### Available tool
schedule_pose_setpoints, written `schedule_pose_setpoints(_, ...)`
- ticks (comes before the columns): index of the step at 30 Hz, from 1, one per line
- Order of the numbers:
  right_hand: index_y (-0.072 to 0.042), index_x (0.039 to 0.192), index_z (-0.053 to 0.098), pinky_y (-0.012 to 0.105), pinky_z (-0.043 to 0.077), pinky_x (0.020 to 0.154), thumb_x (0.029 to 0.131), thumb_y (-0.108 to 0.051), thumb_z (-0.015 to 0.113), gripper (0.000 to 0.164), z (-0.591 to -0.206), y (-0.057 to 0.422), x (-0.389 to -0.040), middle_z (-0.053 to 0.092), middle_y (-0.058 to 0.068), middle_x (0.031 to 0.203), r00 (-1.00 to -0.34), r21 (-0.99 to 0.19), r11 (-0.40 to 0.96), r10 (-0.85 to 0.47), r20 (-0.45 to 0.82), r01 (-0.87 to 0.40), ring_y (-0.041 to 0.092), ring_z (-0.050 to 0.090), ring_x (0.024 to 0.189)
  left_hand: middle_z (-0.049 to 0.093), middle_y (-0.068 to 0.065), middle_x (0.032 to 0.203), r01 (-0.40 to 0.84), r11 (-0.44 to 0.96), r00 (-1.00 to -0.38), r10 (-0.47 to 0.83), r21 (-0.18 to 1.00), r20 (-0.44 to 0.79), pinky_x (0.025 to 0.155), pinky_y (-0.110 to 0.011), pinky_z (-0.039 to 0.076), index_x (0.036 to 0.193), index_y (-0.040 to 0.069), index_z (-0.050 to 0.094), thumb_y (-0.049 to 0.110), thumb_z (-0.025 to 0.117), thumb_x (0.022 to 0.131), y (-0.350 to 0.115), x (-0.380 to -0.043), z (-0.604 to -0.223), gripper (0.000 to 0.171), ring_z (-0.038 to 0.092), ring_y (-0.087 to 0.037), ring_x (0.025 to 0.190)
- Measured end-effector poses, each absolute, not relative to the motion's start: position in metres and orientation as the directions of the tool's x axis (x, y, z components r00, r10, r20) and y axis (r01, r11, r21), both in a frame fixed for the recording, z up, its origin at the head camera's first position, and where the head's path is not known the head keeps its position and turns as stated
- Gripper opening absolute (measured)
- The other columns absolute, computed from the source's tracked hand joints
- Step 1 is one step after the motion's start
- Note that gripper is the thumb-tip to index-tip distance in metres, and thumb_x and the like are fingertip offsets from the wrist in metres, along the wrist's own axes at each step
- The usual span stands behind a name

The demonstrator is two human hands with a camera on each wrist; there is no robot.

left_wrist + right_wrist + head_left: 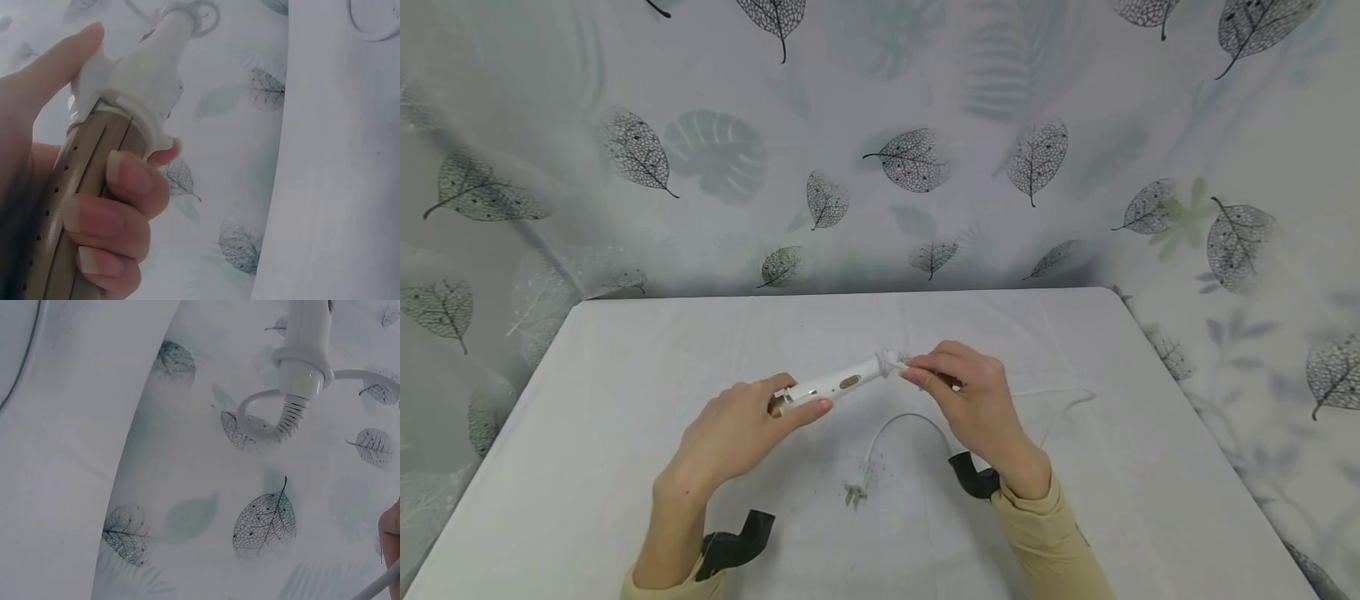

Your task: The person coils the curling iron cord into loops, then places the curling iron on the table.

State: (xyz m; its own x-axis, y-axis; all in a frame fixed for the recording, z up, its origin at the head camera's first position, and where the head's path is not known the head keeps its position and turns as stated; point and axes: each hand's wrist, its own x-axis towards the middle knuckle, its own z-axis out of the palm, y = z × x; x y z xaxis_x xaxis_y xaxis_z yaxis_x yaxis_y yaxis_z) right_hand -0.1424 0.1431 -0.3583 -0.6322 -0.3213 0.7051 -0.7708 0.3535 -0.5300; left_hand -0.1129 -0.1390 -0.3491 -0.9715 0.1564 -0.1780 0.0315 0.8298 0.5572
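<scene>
"Now, the left hand (737,433) has its fingers curled firmly round the perforated brown barrel (69,175) of that white-handled hair-styling iron (831,386), thumb up along the white part!"

"And where's the iron itself?"

"Held up above the white-covered table (587,467), tilted, cord end towards the right hand (970,392). Gripping the barrel seems to leave that end free for the other fingers."

"What's the right doing?"

"Thumb and fingertips together, pinching the white power cord (917,415) just beside the handle's end, probably to govern the slack. Look, the ribbed strain relief (294,415) bends over, cord curling behind the collar (301,357)!"

"The plug (854,492)?"

"Lying loose on the table, prongs towards the person, bearing no load."
</scene>
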Motion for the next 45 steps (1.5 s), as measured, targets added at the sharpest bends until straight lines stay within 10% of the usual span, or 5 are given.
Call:
schedule_pose_setpoints(20,-0.004,0.094,0.075,0.017,0.033,0.053,0.091,0.001,0.070,0.008,-0.3572,0.1426,-0.1428,0.060,-0.005,0.072,-0.696,-0.592,0.371,-0.303,0.651,-0.716,0.006,0.042,0.058,0.049,0.002,0.067,-0.010,0.787,-0.994,0.058,0.617,-0.090,0.045,-0.029,0.031,0.120,0.024,0.062,0.083,0.046,0.084,-0.1376,-0.1149,-0.3456,0.071,0.040,-0.013,0.053)
schedule_pose_setpoints(45,0.000,0.098,0.078,0.025,0.055,0.068,0.086,0.003,0.073,0.014,-0.3603,0.1486,-0.1441,0.067,0.003,0.074,-0.804,-0.729,0.343,-0.308,0.508,-0.592,0.014,0.066,0.068,0.045,0.000,0.067,0.100,0.640,-0.995,0.065,0.762,0.076,0.052,-0.027,0.030,0.113,0.027,0.065,0.062,0.058,0.094,-0.1359,-0.1129,-0.3445,0.040,0.040,-0.013,0.058)
